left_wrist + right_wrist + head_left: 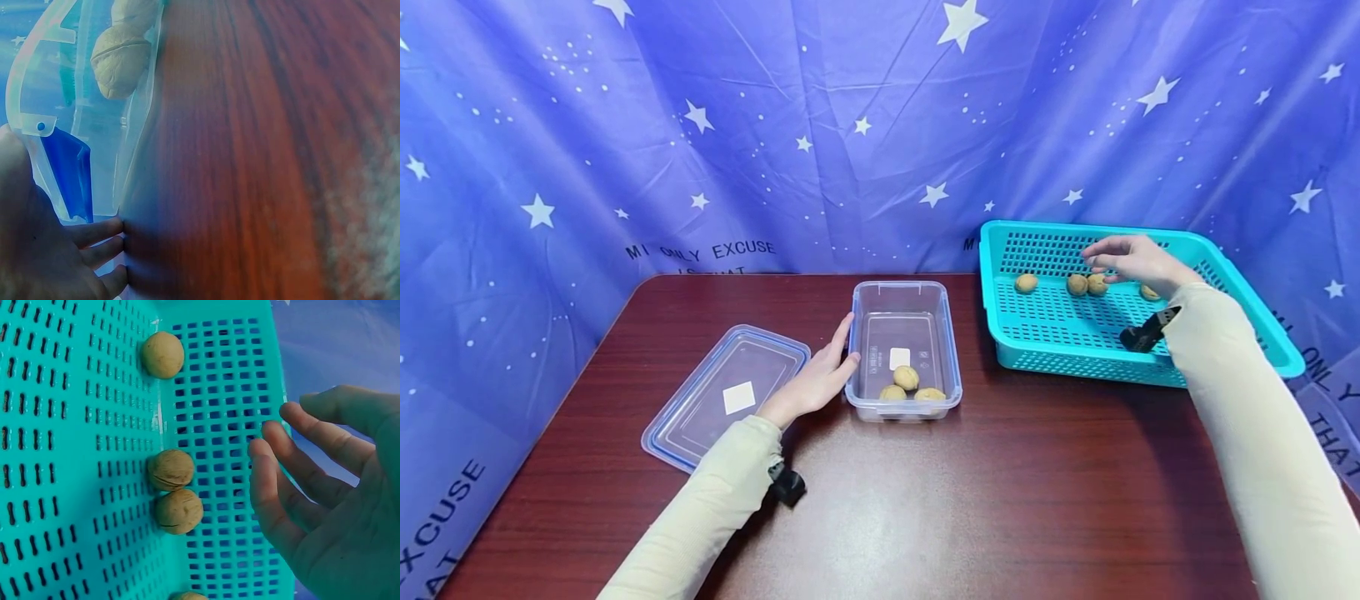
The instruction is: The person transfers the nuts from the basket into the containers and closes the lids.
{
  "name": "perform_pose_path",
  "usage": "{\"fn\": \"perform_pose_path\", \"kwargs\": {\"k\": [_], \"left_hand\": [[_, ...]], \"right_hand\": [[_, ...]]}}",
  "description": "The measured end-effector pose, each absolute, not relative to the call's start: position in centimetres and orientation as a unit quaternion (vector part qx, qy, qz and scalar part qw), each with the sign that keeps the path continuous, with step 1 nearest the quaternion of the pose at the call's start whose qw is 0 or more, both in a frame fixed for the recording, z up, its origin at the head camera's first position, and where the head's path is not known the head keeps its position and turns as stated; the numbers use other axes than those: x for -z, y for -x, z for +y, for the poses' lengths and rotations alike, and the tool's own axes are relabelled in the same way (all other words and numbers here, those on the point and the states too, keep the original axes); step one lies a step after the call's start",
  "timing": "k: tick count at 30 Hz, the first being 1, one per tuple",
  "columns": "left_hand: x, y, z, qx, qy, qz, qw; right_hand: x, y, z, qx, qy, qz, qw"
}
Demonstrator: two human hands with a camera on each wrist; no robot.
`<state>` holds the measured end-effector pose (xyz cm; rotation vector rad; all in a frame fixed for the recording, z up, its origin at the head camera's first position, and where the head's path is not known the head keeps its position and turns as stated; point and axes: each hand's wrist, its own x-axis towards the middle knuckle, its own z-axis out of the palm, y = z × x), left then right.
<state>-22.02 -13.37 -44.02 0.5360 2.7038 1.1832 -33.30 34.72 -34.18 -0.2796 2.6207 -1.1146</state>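
Observation:
My left hand (pixel 817 377) rests against the left wall of a clear plastic container (pixel 898 333), its fingers fairly straight along the side. Inside the container's near end lie a few walnuts (pixel 906 378); two of them show through the wall in the left wrist view. Above a turquoise basket (pixel 1015 337) hovers my right hand (pixel 1133 260), fingers loosely bent and holding nothing. Below and beside it several walnuts (pixel 172 469) lie on the basket floor, two of them touching each other. In the right wrist view a gap separates the fingertips (pixel 258 449) from the walnuts.
Left of the container a clear lid with a blue seal (pixel 700 417) lies on the dark red wooden table (pixel 925 517), partly behind my left forearm. A blue star-patterned curtain (pixel 820 167) hangs behind the table and along its sides.

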Motion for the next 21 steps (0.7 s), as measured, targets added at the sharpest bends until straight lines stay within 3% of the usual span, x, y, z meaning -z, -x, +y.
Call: {"fn": "perform_pose_path", "kwargs": {"k": [21], "left_hand": [[44.0,22.0,-13.3,-0.395,-0.174,0.899,0.072]], "right_hand": [[36.2,34.0,34.5,0.349,0.079,0.914,0.191]]}}
